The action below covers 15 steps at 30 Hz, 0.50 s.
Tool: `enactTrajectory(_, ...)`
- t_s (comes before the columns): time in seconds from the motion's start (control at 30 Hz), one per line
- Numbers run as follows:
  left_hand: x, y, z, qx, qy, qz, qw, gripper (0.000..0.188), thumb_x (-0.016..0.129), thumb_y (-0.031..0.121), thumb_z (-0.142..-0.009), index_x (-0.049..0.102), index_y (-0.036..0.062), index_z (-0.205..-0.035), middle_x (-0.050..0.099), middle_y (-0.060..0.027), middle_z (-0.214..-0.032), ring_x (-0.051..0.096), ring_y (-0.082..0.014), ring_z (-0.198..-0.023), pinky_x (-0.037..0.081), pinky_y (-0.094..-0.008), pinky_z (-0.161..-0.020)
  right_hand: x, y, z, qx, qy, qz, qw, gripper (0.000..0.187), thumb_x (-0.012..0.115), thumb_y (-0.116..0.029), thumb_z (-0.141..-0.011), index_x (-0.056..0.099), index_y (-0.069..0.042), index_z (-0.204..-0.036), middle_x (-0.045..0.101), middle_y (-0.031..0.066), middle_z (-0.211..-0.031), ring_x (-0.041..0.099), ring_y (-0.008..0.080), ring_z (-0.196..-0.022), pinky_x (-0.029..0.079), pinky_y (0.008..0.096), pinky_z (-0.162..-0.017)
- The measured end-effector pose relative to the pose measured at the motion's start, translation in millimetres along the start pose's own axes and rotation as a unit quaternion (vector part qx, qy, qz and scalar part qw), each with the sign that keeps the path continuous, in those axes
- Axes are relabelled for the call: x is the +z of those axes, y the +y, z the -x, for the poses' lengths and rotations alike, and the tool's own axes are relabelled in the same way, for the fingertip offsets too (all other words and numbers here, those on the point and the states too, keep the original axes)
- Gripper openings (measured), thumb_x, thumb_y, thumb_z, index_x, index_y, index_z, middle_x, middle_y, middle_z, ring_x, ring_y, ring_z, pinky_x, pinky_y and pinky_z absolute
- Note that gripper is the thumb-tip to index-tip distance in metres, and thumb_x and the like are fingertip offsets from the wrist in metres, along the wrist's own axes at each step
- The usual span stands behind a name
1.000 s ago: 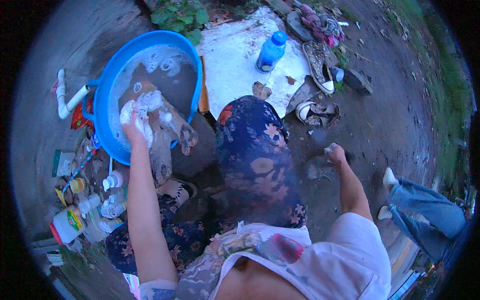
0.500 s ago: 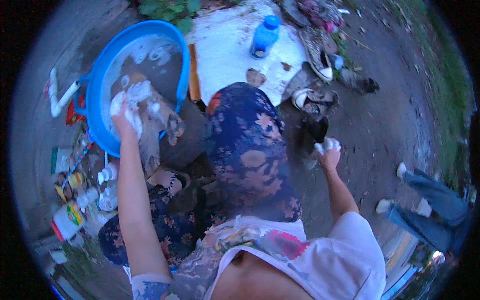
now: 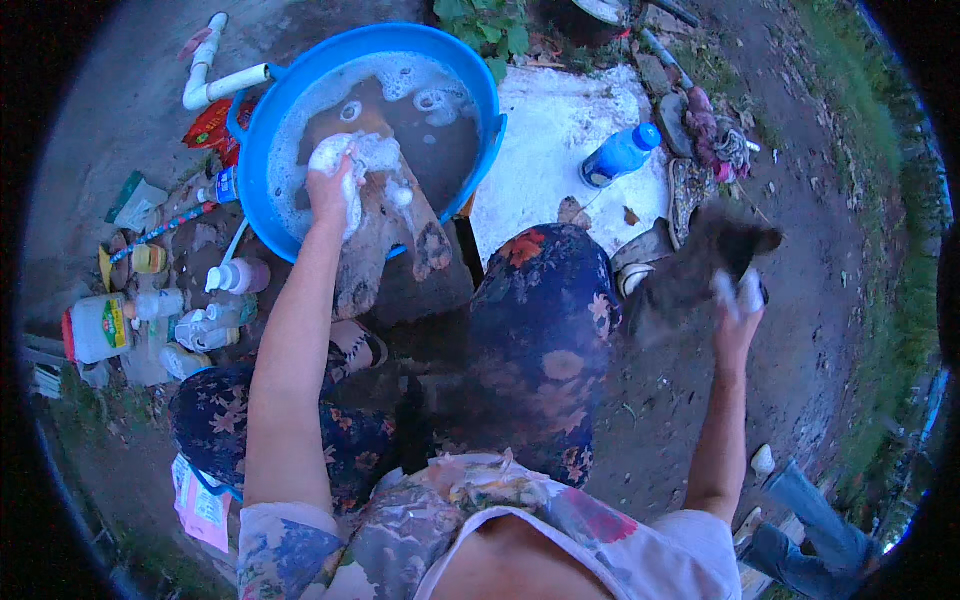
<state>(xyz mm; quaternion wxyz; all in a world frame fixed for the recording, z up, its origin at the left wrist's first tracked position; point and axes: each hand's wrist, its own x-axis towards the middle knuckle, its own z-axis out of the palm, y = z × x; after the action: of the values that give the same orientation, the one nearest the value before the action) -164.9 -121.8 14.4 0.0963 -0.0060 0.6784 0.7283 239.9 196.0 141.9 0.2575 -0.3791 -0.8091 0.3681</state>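
At 9 o'clock of the view: 1 white plastic jug (image 3: 98, 328). At 10 o'clock: left hand (image 3: 328, 195) closed on a foamy white bundle (image 3: 326, 153), against a wooden board (image 3: 375, 228) projecting over the 6 o'clock rim of the blue tub (image 3: 490, 95). At 1 o'clock: 1 blue bottle (image 3: 618, 158). At 3 o'clock: right hand (image 3: 738, 318), foam on fingers, gripping 1 dark item (image 3: 692, 265); blurred, kind undetermined.

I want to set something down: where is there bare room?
The white board is mostly bare between the blue basin and blue bottle; so is the dirt between the right hand and grass. Bottles crowd the lower left; shoes and cloth crowd the board's right edge.
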Motion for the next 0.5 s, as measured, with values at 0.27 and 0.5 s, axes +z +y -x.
enactTrajectory(0.27,-6.1,-7.0,-5.5,0.028,-0.019,0.017,0.999,0.022,0.062,0.010,-0.080,0.059,-0.0008,-0.100,0.062,-0.0068,-0.082,0.056,-0.0127,-0.056,0.048,-0.0251,-0.045,169.3,-183.7,-146.9,-0.333,-0.018,0.023,0.942,0.042,0.062,-0.025,-0.080,0.054,0.005,-0.108,0.061,0.0218,-0.098,0.060,0.0314,-0.091,0.046,0.0344,-0.077)
enactTrajectory(0.5,7.0,6.0,5.9,0.031,-0.019,0.074,0.997,0.025,0.064,0.011,-0.080,0.058,-0.0002,-0.102,0.061,-0.0055,-0.081,0.055,-0.0124,-0.058,0.045,-0.0256,-0.043,345.3,-160.4,-184.2,-0.359,-0.253,0.252,0.862,0.038,0.061,-0.024,-0.075,0.058,-0.003,-0.106,0.061,0.0215,-0.094,0.059,0.0368,-0.087,0.047,0.0425,-0.077)
